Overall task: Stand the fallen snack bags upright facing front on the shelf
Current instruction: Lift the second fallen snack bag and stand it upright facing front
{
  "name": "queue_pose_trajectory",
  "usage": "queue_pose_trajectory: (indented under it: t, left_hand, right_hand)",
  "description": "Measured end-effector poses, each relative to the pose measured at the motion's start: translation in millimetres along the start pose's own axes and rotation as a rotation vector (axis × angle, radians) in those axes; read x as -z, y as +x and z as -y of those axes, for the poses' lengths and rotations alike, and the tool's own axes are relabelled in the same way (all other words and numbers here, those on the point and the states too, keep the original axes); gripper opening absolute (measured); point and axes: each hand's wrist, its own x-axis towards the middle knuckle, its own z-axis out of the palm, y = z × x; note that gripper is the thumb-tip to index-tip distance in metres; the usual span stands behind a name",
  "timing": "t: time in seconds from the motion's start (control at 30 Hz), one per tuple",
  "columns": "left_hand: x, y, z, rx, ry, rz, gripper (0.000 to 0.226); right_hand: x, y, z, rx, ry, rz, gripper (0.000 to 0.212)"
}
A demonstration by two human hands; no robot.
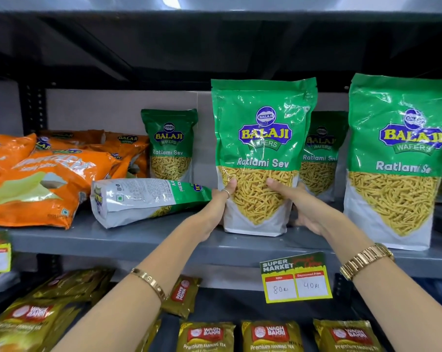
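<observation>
A green Ratlami Sev bag [261,138] stands upright and front-facing on the grey shelf [143,237]. My left hand [218,201] grips its lower left side and my right hand [297,201] grips its lower right side. To its left another green bag [143,199] lies on its side, back panel up, its top end touching my left hand. A third bag [397,161] stands upright at the right. Two more bags stand farther back, one at the left [169,144] and one at the right [320,153], partly hidden.
Several orange snack bags [44,174] lie in a heap on the shelf's left. A price tag [294,276] hangs from the shelf edge. Tea packets [270,335] fill the shelf below. A dark shelf [214,47] overhangs closely above.
</observation>
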Motion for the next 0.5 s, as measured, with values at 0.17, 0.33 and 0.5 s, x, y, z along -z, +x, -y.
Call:
queue_pose_trajectory:
  t: [0.17, 0.33, 0.5]
  left_hand:
    - [-1, -21, -10, -0.046, 0.031, 0.001, 0.127]
    - [-2, -26, -13, -0.165, 0.013, -0.011, 0.086]
    - [-4, -30, -18, -0.212, 0.055, -0.016, 0.060]
  right_hand:
    - [-6, -13, 11, -0.065, 0.039, 0.014, 0.126]
    - [-18, -23, 35, 0.405, -0.062, -0.445, 0.074]
    - [-54, -23, 67, 0.947, -0.446, -0.731, 0.032]
